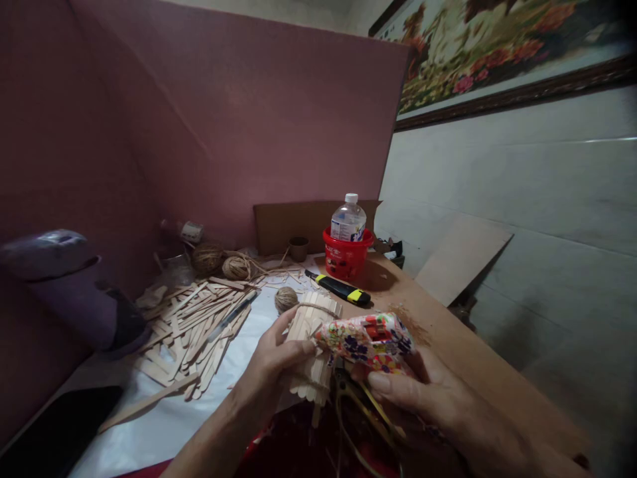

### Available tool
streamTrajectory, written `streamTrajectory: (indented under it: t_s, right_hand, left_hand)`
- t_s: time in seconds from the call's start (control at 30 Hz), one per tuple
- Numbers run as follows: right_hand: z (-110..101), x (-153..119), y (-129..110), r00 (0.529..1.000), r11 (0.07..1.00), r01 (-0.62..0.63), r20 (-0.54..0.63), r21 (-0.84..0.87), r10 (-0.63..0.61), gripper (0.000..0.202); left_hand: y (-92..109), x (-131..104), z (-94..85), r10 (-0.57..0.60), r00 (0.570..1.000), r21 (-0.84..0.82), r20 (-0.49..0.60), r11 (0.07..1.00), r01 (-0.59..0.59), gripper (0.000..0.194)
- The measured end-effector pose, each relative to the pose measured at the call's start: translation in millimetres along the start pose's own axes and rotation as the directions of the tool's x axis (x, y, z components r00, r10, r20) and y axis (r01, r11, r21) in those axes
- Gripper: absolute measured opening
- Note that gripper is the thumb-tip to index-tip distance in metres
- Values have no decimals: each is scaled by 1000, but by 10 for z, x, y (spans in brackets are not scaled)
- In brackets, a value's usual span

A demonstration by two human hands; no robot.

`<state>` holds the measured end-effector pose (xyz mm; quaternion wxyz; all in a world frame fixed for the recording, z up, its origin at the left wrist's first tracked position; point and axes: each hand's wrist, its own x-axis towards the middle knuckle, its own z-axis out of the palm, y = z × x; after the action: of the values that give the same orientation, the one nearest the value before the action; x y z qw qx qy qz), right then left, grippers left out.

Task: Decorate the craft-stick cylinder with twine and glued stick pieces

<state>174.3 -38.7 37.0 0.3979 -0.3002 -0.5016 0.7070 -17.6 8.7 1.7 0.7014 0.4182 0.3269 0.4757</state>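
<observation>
A bundle of wooden craft sticks (313, 366) stands upright at the centre, with twine (318, 307) round its upper part and more twine lower down. My left hand (276, 352) is closed round the bundle's left side, the thumb across its front. In my right hand (413, 388) is a flower-patterned tool (368, 338), probably a glue gun, its tip at the sticks beside my left thumb. Scissors (365, 411) show below the tool; whether my right hand touches them is unclear. A small twine ball (285, 300) sits just behind the bundle.
Loose craft sticks (199, 332) and a pen-like tool (231, 315) lie at left. Behind are twine balls (236, 267), a small brown pot (299, 248), a yellow-black cutter (341, 289) and a red bucket (347, 259) holding a bottle (349, 220). A dark flat object (64, 428) lies front left.
</observation>
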Motion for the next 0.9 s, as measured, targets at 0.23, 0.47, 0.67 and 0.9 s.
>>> streamTrajectory:
  t_s: [0.23,0.47,0.67,0.9]
  right_hand:
    - [-31,-4,52,999,999,13,-34,-30,-14,34]
    - [-43,-24,57,1000,994,-5,-28,-105,2,30]
    - [-47,-34,91,998,999,26,-63,-45,-29,27]
    - [-24,-51,35,995,995,91,-23,-34,-92,18]
  left_hand:
    - [-11,9,-17,16,1000,5,15,1000,-16,64]
    - [3,0,1,28,1000,43,-11,999,-28,73]
    - [15,-12,10,12,1000,7,-19,1000,-11,70]
    - [18,-6,7,2,1000,-1,-4,1000,-2,58]
